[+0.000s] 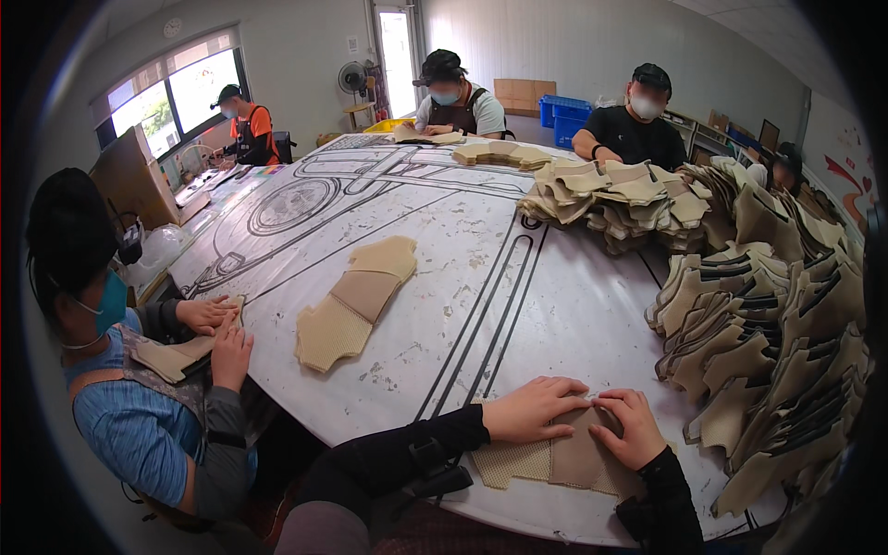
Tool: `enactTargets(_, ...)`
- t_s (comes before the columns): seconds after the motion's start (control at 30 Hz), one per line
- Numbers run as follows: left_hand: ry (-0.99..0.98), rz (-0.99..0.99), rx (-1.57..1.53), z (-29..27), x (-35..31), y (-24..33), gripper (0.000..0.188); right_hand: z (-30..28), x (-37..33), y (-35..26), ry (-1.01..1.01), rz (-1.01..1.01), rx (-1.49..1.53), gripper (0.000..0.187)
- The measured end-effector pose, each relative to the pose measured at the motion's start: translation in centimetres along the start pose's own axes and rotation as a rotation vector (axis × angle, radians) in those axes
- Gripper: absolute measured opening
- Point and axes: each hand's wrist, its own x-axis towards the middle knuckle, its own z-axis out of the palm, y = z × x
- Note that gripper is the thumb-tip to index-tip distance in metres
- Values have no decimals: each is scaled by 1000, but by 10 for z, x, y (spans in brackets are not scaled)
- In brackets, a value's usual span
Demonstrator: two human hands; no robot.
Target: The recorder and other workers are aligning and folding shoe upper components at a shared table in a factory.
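A beige mesh fabric piece [518, 462] with a smooth brown middle panel lies flat on the table right in front of me. My left hand [535, 410] reaches over its far edge, with the thumb resting on the panel. Facing it, my right hand [634, 430] has its fingertips at the same edge and its thumb on the brown part. The fingertips of both hands almost meet there, closed on the piece's edge. What lies under the fingers is hidden. Another piece of the same kind [356, 301] lies flat farther off, left of centre.
Tall piles of similar pieces [740, 342] crowd the table's right side, with another heap [620, 199] behind. The white table [444, 277] carries black line drawings. A co-worker [153, 398] handles a piece at my left; several others sit along the far sides.
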Motion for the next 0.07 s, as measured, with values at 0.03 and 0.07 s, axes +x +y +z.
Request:
enactTargets(0.03,-4,-4,-3,0,0,0,54,0,0,1,0,-2,-1,43)
enactTargets(0.07,-2,-2,0,0,0,0,54,0,0,1,-1,-2,-1,43)
